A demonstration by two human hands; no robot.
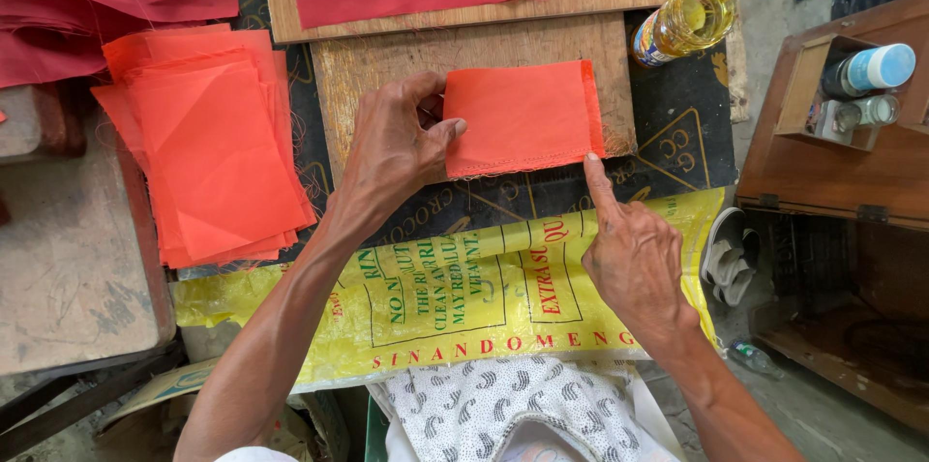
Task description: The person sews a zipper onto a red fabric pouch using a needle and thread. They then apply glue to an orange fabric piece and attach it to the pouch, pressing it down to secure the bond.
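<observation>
Board [387, 65] was small; left hand [392, 148] pinched cloth [523, 114], right hand [629, 249] only fingertip-pinned its corner, holding nothing — fold could slip

I see both of my arms bare from the wrists up past the elbows, with no watch, bracelet or ring that I can make out. My left hand [392, 148] and right hand [634, 254] are lean and veined, the knuckles and tendons standing out, the nails cut short. At the bottom edge, by my left upper arm, a bit of white sleeve [254, 454] shows. Over my lap lies a white garment [513, 409] printed all over with small dark grey curved marks, its cloth loosely creased.
</observation>
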